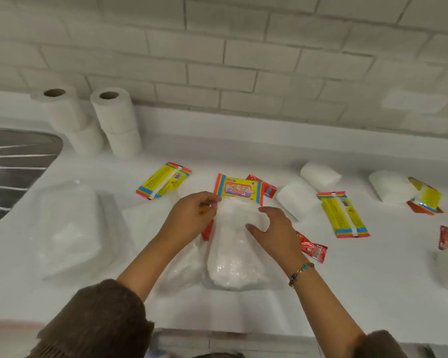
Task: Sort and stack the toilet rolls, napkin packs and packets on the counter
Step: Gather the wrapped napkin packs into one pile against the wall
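Left hand point(195, 211) and right hand point(272, 226): both closed on the far end of a clear-wrapped napkin pack point(234, 244) lying mid-counter. Yellow packet point(239, 192) touching its far edge; red sachet point(312, 248) just right. Toilet rolls point(115, 120) stacked two-high at back left. White counter point(347, 293); sink point(13, 161) left; white brick-tile wall point(243, 60) behind
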